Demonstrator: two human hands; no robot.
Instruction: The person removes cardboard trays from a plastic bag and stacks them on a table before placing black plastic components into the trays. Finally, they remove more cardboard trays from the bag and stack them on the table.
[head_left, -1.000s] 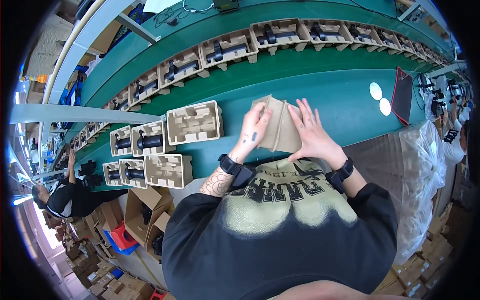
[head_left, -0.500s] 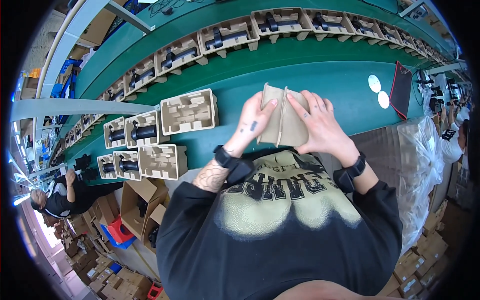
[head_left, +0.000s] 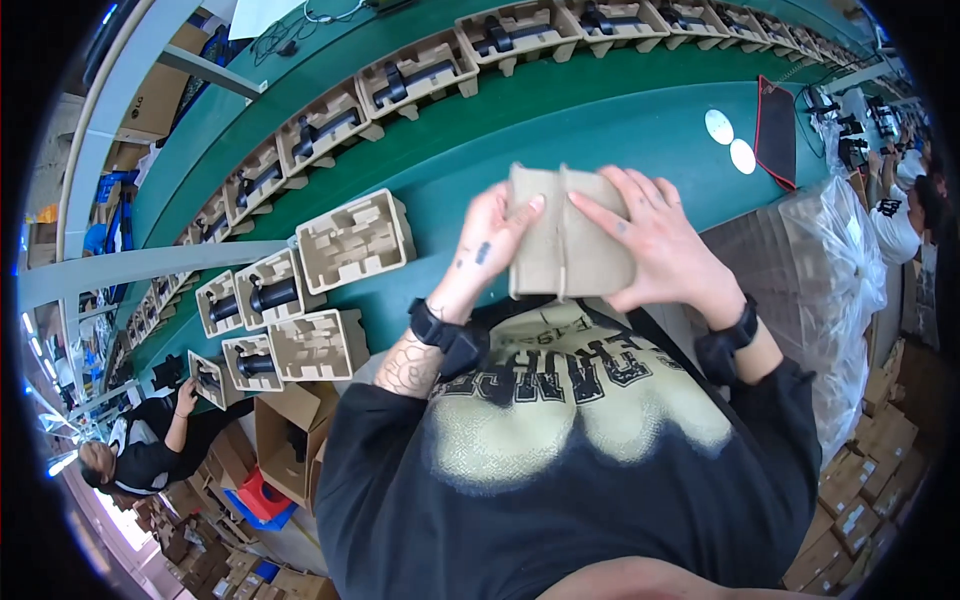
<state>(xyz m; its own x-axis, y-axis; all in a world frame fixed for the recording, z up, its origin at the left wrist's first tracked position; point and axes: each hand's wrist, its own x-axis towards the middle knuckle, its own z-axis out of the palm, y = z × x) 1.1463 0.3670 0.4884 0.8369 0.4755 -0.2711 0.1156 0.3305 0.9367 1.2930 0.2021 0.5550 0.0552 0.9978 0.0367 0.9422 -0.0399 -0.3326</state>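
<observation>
**Two-handed hold above the near edge**

We judge a slip to be the main risk: the tan pulp trays [head_left: 536,265], apparently two with their rims side by side, are held over the near edge of the counter [head_left: 560,130], close to our shirt [head_left: 590,480]. Uneven pressure could let one slide out and fall past that edge. Squeezing too hard might dent the walls, and a careless swing leftward could knock the open tray [head_left: 312,346] by the counter's front edge.

Our hands are apart from each other, clamped on opposite sides of the trays. The left hand [head_left: 490,238] grips the left side, its thumb apparently across the face; the right hand [head_left: 662,242] spreads over the right, one finger reaching the middle rim. Both elbows are bent.
</observation>
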